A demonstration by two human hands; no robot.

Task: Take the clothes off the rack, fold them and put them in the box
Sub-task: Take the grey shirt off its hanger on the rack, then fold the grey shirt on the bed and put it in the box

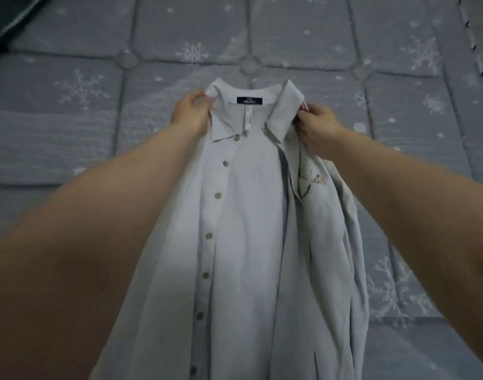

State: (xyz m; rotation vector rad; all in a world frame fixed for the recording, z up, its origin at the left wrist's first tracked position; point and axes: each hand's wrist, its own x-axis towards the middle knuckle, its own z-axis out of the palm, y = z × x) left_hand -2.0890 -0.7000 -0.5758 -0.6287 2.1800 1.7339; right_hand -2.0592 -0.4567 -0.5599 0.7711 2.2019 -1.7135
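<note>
A pale grey button-up shirt (246, 215) hangs lengthwise between my arms over the bed, collar away from me, front unbuttoned, a dark label inside the neck. My left hand (192, 112) grips the shirt's left shoulder beside the collar. My right hand (318, 127) pinches the right shoulder, where a thin white loop sticks out. A small embroidered pocket shows on the right front panel. The rack and the box are out of view.
A grey quilted bedspread (78, 127) with white snowflake prints fills the view under the shirt. A dark object (7, 15) lies at the top left corner. A stitched seam edge (479, 58) runs down the far right.
</note>
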